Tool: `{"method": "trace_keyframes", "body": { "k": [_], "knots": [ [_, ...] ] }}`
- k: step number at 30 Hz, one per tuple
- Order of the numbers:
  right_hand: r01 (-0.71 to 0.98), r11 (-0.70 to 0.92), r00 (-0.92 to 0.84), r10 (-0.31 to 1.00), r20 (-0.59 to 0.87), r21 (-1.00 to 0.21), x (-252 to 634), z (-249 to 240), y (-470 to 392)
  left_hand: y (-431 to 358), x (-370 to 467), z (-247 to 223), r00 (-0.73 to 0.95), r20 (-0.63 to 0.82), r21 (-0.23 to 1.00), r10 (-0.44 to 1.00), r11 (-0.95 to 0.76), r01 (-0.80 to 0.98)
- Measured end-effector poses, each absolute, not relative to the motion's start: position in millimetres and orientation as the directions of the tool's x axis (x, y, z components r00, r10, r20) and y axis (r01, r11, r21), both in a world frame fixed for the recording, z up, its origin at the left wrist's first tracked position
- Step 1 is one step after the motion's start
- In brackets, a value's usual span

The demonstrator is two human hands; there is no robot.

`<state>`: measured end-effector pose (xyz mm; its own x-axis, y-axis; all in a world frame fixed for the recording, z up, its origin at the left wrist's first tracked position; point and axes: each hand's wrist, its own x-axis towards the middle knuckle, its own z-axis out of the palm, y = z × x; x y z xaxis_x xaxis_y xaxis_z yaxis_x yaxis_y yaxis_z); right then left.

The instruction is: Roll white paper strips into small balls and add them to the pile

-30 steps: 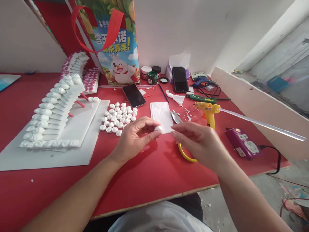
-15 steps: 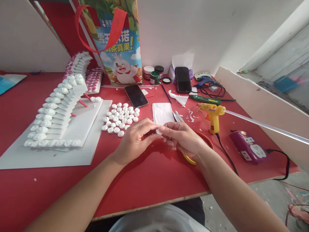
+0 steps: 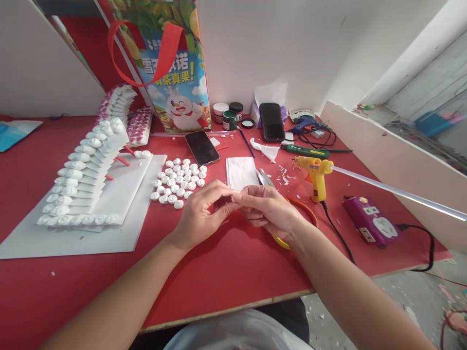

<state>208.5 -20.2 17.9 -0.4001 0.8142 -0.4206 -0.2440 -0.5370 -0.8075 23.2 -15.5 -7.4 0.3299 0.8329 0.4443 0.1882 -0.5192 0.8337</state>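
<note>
Between the fingertips of both my hands is a small white piece (image 3: 234,198), mostly covered by the fingers. My left hand (image 3: 204,209) pinches it from the left, thumb and forefinger meeting at the piece. From the right, my right hand (image 3: 264,204) grips it with thumb and forefinger, the other fingers curled under. Several white rosettes (image 3: 178,179) lie in a group left of my hands. A folded white tissue (image 3: 241,172) is just beyond them. Scissors (image 3: 282,242) with yellow and red handles lie partly under my right hand.
A white stepped model edged with rosettes (image 3: 87,182) stands on white boards at left. Behind are a printed bag (image 3: 178,92), phone (image 3: 203,147) and paint jars (image 3: 229,119). At right are a yellow glue gun (image 3: 318,177) with a long stick and a purple power box (image 3: 372,221).
The camera view has shifted slightly. Both hands remain together at the small white piece, which is now more covered by the fingers.
</note>
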Motion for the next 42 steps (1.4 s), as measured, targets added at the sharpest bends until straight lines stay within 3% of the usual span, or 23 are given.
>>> {"method": "trace_keyframes", "body": {
  "k": [8,11,13,15,18,21,25,28,31,34,36,39,42],
  "knots": [
    [-0.138,-0.531,-0.384,0.807,-0.449,-0.836,205,20,-19,-16,16,5,0.350,0.353,0.868,0.868,-0.444,0.224],
    [-0.125,-0.384,-0.210,0.912,-0.354,-0.915,208,18,-17,-7,1,14,0.160,0.277,0.913,0.947,-0.311,0.264],
    [-0.108,-0.262,-0.080,0.964,-0.254,-0.959,210,17,-16,-1,-12,21,0.029,0.134,0.966,0.991,-0.137,0.221],
    [-0.105,-0.202,-0.022,0.979,-0.201,-0.974,212,17,-16,4,-23,25,0.024,0.078,0.967,0.997,-0.082,0.239],
    [-0.114,-0.195,-0.023,0.981,-0.194,-0.974,213,18,-16,6,-32,20,0.086,0.217,0.867,0.972,-0.233,0.441],
    [-0.072,-0.165,-0.031,0.986,-0.163,-0.984,213,18,-17,8,-33,3,0.275,0.434,0.638,0.858,-0.509,0.578],
    [0.156,-0.052,0.034,0.998,-0.047,-0.986,214,12,-17,11,-35,-22,0.350,0.419,0.433,0.838,-0.524,0.733],
    [0.450,0.034,0.062,0.996,0.069,-0.892,214,6,-17,12,-37,-32,0.349,0.406,0.392,0.844,-0.506,0.768],
    [0.698,0.185,-0.071,0.979,0.191,-0.692,212,1,-17,11,-38,-37,0.333,0.425,0.409,0.842,-0.506,0.759],
    [0.827,0.349,-0.285,0.936,0.208,-0.440,210,-3,-16,12,-39,-39,0.341,0.465,0.436,0.817,-0.547,0.715],
    [0.860,0.380,-0.344,0.925,0.163,-0.340,208,-5,-15,12,-40,-38,0.333,0.489,0.455,0.806,-0.562,0.691],
    [0.882,0.353,-0.329,0.936,0.128,-0.312,207,-5,-14,10,-42,-32,0.282,0.517,0.493,0.808,-0.551,0.674],
    [0.883,0.312,-0.283,0.950,0.131,-0.350,206,-3,-15,6,-45,-22,0.128,0.572,0.565,0.810,-0.502,0.655]
  ]
}}
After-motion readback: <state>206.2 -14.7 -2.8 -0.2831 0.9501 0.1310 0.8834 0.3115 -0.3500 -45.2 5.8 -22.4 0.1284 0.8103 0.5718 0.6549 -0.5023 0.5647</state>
